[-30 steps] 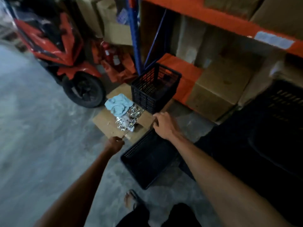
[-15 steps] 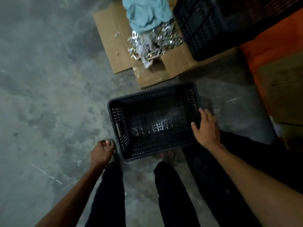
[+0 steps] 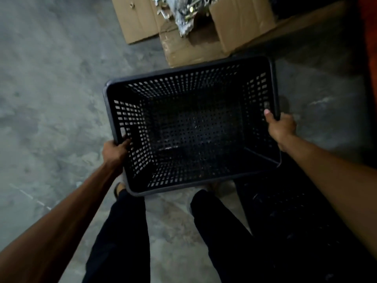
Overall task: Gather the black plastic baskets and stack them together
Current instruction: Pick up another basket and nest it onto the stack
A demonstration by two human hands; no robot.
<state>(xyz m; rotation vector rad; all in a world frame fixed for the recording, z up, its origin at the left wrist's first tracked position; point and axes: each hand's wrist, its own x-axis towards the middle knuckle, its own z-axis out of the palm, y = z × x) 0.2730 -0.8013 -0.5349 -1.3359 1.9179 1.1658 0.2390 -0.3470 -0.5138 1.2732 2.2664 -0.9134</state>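
Note:
A black perforated plastic basket (image 3: 189, 78) fills the middle of the head view, open side up and empty. My left hand (image 3: 115, 151) grips its left rim, fingers curled over the edge. My right hand (image 3: 280, 127) grips the right rim, thumb on the inside wall. The basket sits above my legs and looks raised off the concrete floor. A second dark basket-like shape (image 3: 295, 217) lies at the lower right under my right forearm, dim and partly hidden.
Flattened cardboard (image 3: 140, 19) lies on the floor just beyond the basket, with a pile of shiny metal parts (image 3: 183, 15) on it. An orange surface (image 3: 371, 48) shows at the right edge. Bare concrete floor (image 3: 51, 99) spreads to the left.
My left hand has come up from beside the basket and closed on its left rim. My right hand has closed on the right rim. The basket now appears larger and closer to the camera.

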